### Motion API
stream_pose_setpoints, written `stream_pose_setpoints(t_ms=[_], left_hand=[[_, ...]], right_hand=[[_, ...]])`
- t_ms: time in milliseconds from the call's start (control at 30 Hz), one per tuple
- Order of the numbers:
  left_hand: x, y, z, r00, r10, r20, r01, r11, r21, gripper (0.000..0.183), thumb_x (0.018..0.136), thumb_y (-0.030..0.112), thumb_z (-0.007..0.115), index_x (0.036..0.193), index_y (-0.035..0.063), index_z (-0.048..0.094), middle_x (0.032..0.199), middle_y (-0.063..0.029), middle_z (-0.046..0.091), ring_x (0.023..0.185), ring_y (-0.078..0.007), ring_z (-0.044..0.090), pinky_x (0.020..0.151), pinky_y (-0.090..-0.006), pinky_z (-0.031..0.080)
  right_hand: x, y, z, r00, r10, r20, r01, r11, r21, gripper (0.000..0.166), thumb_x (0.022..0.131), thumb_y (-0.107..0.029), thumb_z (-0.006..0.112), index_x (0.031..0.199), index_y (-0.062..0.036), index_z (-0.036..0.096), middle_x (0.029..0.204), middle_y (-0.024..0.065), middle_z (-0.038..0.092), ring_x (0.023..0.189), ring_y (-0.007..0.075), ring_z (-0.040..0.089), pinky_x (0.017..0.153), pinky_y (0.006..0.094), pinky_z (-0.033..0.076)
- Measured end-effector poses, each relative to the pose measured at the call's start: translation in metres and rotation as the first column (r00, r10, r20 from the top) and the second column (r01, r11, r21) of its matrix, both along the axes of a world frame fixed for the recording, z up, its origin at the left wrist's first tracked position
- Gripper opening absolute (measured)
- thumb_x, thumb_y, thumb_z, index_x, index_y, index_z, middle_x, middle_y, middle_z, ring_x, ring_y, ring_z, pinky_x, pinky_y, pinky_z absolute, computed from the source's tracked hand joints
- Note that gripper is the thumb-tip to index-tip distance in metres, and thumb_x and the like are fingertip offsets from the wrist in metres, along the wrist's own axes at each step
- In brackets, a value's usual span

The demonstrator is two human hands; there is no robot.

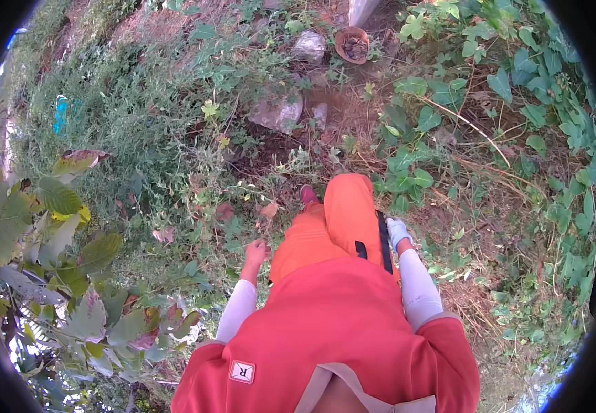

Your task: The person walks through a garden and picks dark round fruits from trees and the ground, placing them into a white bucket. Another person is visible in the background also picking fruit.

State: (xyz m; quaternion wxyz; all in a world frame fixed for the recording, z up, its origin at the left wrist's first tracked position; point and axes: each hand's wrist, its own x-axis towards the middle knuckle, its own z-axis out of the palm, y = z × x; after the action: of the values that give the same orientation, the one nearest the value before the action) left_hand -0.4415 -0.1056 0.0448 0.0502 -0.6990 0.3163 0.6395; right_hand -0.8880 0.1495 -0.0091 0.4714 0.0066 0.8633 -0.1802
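My left hand [258,251], bare below a white arm sleeve, hangs beside my left thigh over low weeds. Its fingers look loosely curled, and no object shows in it. On the other side, my right hand [397,231] wears a pale glove and is close to the dark side stripe of my orange trousers [352,217]. The fingers of that hand are partly hidden, so its grip is unclear. A reddish shoe [308,195] shows at the front, among stems and dry leaves.
Ahead lie a round brown container [352,45] with dark bits inside, a whitish bundle [309,46] and a flat rock [280,111]. Leafy vines [530,77] spread at right, with a thin bare stem [471,124] across them. Broad leaves [96,310] hang near at left; something turquoise [61,113] lies beyond.
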Motion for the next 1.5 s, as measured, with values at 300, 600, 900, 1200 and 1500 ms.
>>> stream_pose_setpoints(t_ms=[300, 600, 900, 1200, 1500], left_hand=[[-0.031, 0.003, 0.028, 0.999, -0.032, -0.008, 0.032, 0.999, 0.017, 0.027, 0.093, 0.013, 0.044, 0.114, -0.0022, 0.053, 0.096, -0.0159, 0.065, 0.074, -0.0222, 0.066, 0.061, -0.0316, 0.054], [-0.03, -0.022, 0.003, 0.993, -0.013, -0.114, 0.005, 0.998, -0.068, 0.029, 0.093, 0.015, 0.046, 0.117, 0.0003, 0.055, 0.096, -0.0125, 0.065, 0.078, -0.0202, 0.066, 0.064, -0.0311, 0.053], [0.016, 0.022, -0.015, 0.998, 0.068, -0.012, -0.067, 0.996, 0.053, 0.028, 0.093, 0.013, 0.045, 0.114, -0.0014, 0.055, 0.098, -0.015, 0.066, 0.08, -0.0226, 0.067, 0.068, -0.0325, 0.055], [0.057, 0.038, -0.036, 0.979, 0.204, -0.003, -0.202, 0.973, 0.109, 0.026, 0.095, 0.014, 0.043, 0.113, 0.0004, 0.056, 0.096, -0.0153, 0.066, 0.078, -0.0229, 0.068, 0.061, -0.0317, 0.055], [0.068, 0.016, -0.019, 0.947, 0.321, 0.015, -0.322, 0.946, 0.051, 0.027, 0.096, 0.016, 0.044, 0.114, -0.0014, 0.054, 0.097, -0.0171, 0.066, 0.075, -0.0237, 0.068, 0.061, -0.0342, 0.057]], right_hand=[[-0.031, -0.032, -0.018, 0.973, -0.209, 0.1, 0.224, 0.961, -0.165, 0.029, 0.092, -0.025, 0.051, 0.114, -0.0077, 0.06, 0.099, 0.0108, 0.065, 0.089, 0.0232, 0.063, 0.076, 0.0359, 0.052], [0.006, -0.006, 0.055, 0.856, -0.477, 0.199, 0.511, 0.837, -0.194, 0.03, 0.096, -0.027, 0.049, 0.12, -0.0099, 0.054, 0.098, 0.0109, 0.064, 0.085, 0.0219, 0.064, 0.071, 0.0353, 0.054], [0.052, 0.112, 0.045, 0.999, -0.012, 0.044, 0.007, 0.994, 0.108, 0.036, 0.091, -0.03, 0.053, 0.116, -0.004, 0.061, 0.098, 0.0092, 0.067, 0.086, 0.0192, 0.062, 0.075, 0.0305, 0.049], [0.037, 0.071, 0.032, 0.959, -0.193, 0.21, 0.208, 0.977, -0.055, 0.039, 0.091, -0.025, 0.055, 0.122, -0.0002, 0.057, 0.106, 0.0092, 0.066, 0.093, 0.0164, 0.062, 0.081, 0.0289, 0.049], [0.034, 0.027, 0.02, 0.954, 0.298, -0.028, -0.296, 0.953, 0.069, 0.039, 0.09, -0.032, 0.051, 0.115, -0.0048, 0.062, 0.105, 0.016, 0.066, 0.099, 0.0282, 0.062, 0.087, 0.0348, 0.046]])
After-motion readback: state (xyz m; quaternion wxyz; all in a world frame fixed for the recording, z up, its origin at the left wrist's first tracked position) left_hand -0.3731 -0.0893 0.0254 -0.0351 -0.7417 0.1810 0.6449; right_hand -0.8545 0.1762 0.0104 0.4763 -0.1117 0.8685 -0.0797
